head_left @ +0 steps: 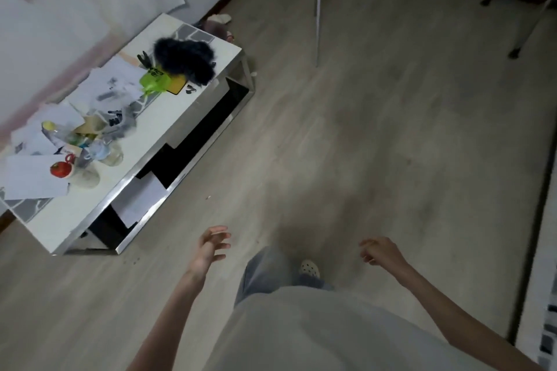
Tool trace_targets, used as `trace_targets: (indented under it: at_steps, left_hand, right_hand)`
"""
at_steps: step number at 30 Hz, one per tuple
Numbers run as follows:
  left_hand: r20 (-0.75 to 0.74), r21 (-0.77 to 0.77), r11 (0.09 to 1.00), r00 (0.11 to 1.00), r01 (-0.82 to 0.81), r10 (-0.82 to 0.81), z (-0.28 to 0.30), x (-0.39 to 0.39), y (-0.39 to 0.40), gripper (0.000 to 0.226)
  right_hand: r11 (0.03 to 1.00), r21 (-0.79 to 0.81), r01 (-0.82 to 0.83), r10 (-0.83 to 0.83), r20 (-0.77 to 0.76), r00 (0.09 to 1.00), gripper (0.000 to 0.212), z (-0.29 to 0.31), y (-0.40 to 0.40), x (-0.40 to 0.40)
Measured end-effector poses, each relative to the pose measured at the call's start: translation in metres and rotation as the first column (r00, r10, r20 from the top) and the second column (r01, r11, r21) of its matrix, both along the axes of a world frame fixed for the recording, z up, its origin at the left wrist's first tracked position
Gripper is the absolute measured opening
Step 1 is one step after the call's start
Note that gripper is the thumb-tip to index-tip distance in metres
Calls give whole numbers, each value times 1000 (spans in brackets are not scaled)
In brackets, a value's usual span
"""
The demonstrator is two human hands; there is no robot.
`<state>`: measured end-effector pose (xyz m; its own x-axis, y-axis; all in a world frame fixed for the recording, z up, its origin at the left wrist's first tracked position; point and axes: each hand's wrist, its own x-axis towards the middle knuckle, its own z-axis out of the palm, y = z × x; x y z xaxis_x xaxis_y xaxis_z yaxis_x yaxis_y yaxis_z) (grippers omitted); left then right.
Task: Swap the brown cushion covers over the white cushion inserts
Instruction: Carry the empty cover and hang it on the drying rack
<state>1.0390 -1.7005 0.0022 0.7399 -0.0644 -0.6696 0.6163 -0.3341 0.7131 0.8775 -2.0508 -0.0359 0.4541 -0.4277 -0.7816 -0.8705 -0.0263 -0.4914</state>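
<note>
A person is standing on a grey wood-look floor [376,135], looking down past a pale shirt [316,331] and grey trousers [265,271]. One light shoe [309,268] is showing below the trouser leg.

The left hand [211,248] is hanging out in front of the body with its fingers spread and slightly bent, gripping nothing. The right hand [381,250] is reaching forward on the other side, its fingers loosely curled downward; it too is holding nothing. Both hands are hovering over bare floor, well apart from each other.

No brown cushion cover and no white cushion insert is appearing anywhere in the head view, so where they are lying relative to the hands cannot be told.

To the left and ahead of the left hand, a low white table [168,141] with a metal frame is standing near the wall [75,9]. Its top is carrying loose papers [33,178], a black furry thing [185,62], a bright green bag [153,81], a few bottles [60,132] and a small red toy [61,169]. The table is sitting well apart from both hands.

Farther off, thin metal legs [318,3] are standing on the floor.
</note>
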Motion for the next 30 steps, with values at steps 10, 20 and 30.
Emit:
trace_targets:
  at_steps: [10, 20, 30]
  left_hand:
    - [262, -160, 983, 957, -88, 128, 51, 198, -89, 16]
    - [308, -216, 976, 948, -11, 79, 100, 377, -191, 24]
    - [224, -203, 964, 966, 174, -128, 87, 469, -329, 20]
  right_hand:
    - [974, -71, -215, 227, 277, 934, 31, 52, -52, 286]
    - [981, -86, -175, 195, 417, 888, 36, 123, -111, 460]
    - [986, 106, 126, -162, 494, 854, 43, 130, -224, 521]
